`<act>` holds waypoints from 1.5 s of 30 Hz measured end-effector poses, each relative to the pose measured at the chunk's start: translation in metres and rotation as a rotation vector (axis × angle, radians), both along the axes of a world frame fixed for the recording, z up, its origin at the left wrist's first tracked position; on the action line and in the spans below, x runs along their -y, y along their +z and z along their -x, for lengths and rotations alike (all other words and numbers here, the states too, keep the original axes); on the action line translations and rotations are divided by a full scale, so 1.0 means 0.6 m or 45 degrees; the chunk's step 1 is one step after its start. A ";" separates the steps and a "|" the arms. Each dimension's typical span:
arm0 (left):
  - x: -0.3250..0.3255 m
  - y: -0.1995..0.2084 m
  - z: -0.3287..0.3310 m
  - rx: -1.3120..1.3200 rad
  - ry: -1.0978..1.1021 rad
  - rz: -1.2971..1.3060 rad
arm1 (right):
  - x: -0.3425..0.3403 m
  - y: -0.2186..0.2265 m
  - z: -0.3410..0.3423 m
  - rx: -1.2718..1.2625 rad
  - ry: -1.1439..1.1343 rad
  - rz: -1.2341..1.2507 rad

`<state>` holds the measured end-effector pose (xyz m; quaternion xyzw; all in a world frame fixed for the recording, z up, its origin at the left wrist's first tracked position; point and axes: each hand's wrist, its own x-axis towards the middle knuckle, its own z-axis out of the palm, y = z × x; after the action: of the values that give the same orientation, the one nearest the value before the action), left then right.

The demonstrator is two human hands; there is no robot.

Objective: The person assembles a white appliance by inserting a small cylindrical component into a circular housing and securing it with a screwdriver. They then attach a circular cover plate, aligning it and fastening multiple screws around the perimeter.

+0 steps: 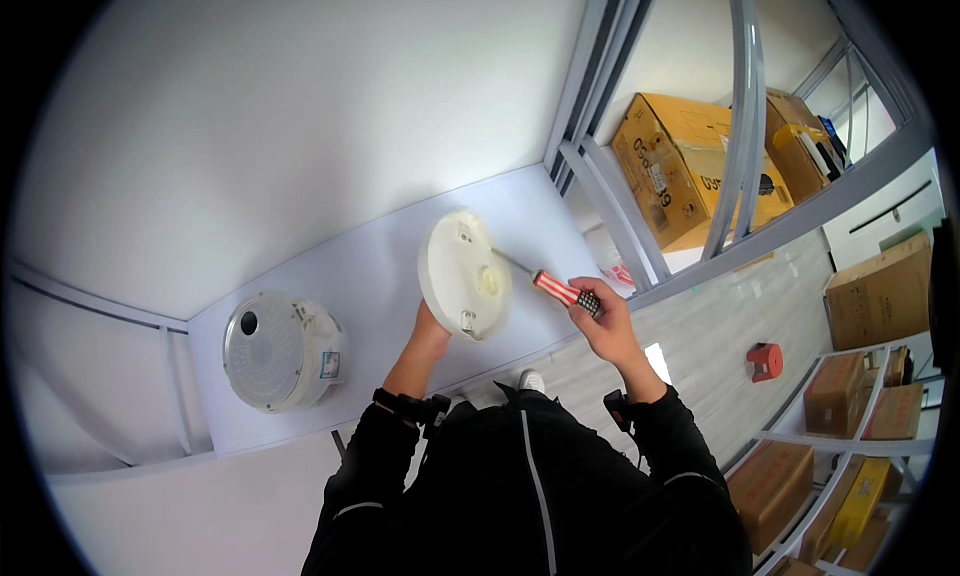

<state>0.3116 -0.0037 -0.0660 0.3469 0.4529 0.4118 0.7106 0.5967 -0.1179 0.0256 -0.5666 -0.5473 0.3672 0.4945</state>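
Note:
My left hand [430, 330] grips the lower left edge of a round, cream-white plastic cover [462, 288], held tilted above the table. Its inner side faces right and shows a raised ring near the middle and small fittings at top and bottom; most of my left fingers are hidden behind it. In my right hand [610, 328] is a screwdriver [556, 288] with a red-and-white striped handle and a dark chequered end. Its thin shaft points up and left to the cover's right rim; whether the tip touches cannot be made out. A round white appliance [325, 348] stands left on the table.
The pale table [390, 246] runs along a white wall. Grey metal framing [610, 191] rises at its right end, with a large yellow-brown carton [680, 166] beyond. A red stool [764, 362] stands on the floor at right, near shelves of cardboard boxes [775, 486].

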 end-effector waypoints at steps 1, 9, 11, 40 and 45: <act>-0.002 -0.004 -0.005 0.061 -0.063 0.084 | -0.004 0.005 -0.001 0.017 -0.068 -0.053; -0.001 -0.026 -0.034 0.283 -0.035 0.436 | -0.047 0.021 -0.041 0.121 0.011 -0.152; -0.004 -0.039 -0.026 0.183 0.013 0.445 | -0.059 0.015 -0.048 0.113 0.061 -0.141; 0.160 -0.027 -0.009 -1.250 0.507 -0.462 | -0.133 -0.005 -0.013 0.311 0.602 -0.197; 0.155 -0.034 -0.013 -1.111 0.407 -0.405 | -0.112 0.025 -0.001 0.280 0.591 -0.157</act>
<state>0.3191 -0.0969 -0.0865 0.5174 0.6875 0.3959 0.3207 0.5970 -0.0510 0.0409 -0.4311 -0.7346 0.3730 0.3679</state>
